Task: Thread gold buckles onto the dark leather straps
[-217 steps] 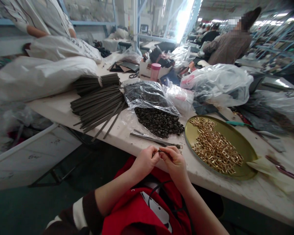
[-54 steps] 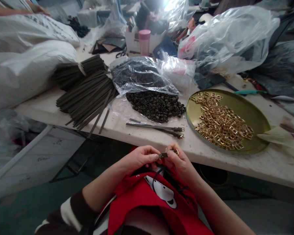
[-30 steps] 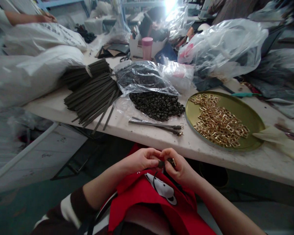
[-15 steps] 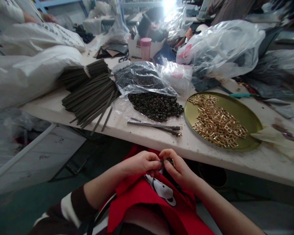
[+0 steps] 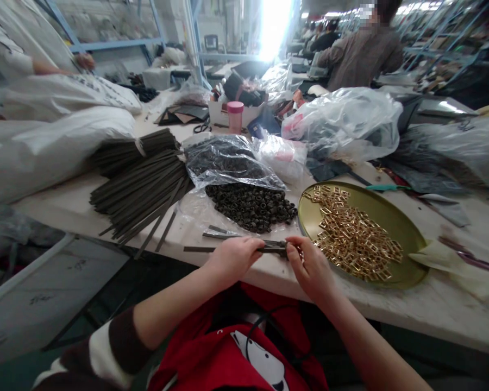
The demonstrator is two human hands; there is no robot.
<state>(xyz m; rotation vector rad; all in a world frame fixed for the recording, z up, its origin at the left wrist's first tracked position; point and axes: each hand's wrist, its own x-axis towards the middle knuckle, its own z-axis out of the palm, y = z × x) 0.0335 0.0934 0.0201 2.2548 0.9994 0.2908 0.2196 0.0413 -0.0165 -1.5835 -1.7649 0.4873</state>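
Note:
A narrow dark strap (image 5: 198, 250) stretches level across the table's front edge, held between both hands. My left hand (image 5: 234, 260) is closed on its middle, with the strap's plain end sticking out to the left. Fingers of my right hand (image 5: 313, 267) pinch the strap's other end; what is fitted there is mostly hidden. Just behind lie a few similar straps (image 5: 228, 235), close to the held one. Small dark loops (image 5: 255, 209) are heaped farther back. To the right, an oval gold-coloured tray (image 5: 407, 239) holds many gold buckles (image 5: 356, 233).
A fanned bundle of dark strips (image 5: 142, 187) lies left, beside white sacks (image 5: 61, 152). Behind the loops are a clear plastic bag (image 5: 232, 157) and a pink-lidded jar (image 5: 235, 117). Scissors (image 5: 202, 127) lie farther back. Other people (image 5: 361, 54) stand across the table.
Both hands have risen from above my lap to the table's front edge, by the lying straps. The held strap now shows stretched out lengthwise. The view has tilted up.

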